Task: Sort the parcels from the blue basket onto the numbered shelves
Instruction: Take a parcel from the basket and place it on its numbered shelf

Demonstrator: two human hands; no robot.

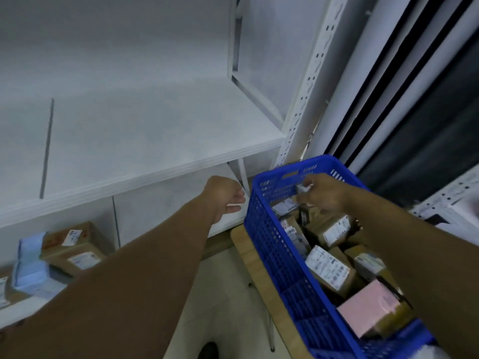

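The blue basket [261,229] stands at the right on a wooden surface [246,255], full of brown cardboard parcels with white labels [329,268] and one pink box [368,307]. My right hand [324,195] reaches into the basket's far end and pinches a small parcel [301,189] with its fingertips. My left hand [225,198] is stretched out left of the basket, in front of the lower shelf, fingers curled into a fist with nothing clearly in it. The wide white shelf board [155,141] above both hands is bare.
On the lower shelf at the left lie a brown labelled box [75,244] and a light blue mailer bag [31,268]. A white perforated upright [305,86] bounds the shelf on the right. Dark vertical panels [414,112] fill the far right.
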